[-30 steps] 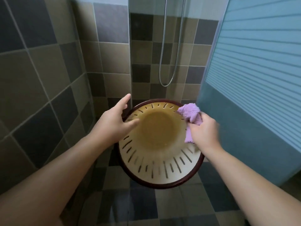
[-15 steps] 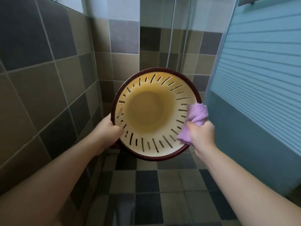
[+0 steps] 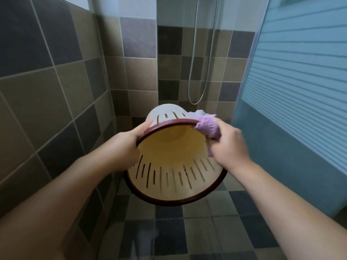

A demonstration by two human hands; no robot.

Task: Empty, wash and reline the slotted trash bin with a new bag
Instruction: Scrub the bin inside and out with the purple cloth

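The slotted trash bin [image 3: 174, 166] is cream plastic with a dark red rim and is held in the air, tipped so its open mouth faces me and its base points away. My left hand [image 3: 127, 145] grips the rim on the left side, thumb on the outside wall. My right hand [image 3: 229, 147] holds a purple cloth [image 3: 207, 126] bunched against the upper right part of the rim. The inside of the bin looks empty.
A tiled wall [image 3: 47, 94] stands close on the left. A shower hose [image 3: 202, 72] hangs on the back wall behind a glass panel. A blue striped glass door [image 3: 300, 91] is on the right. The tiled floor [image 3: 169, 231] lies below.
The bin has come lower and tipped over, so its base now points away and up. The right hand with the cloth has moved from the inner right wall up onto the rim.
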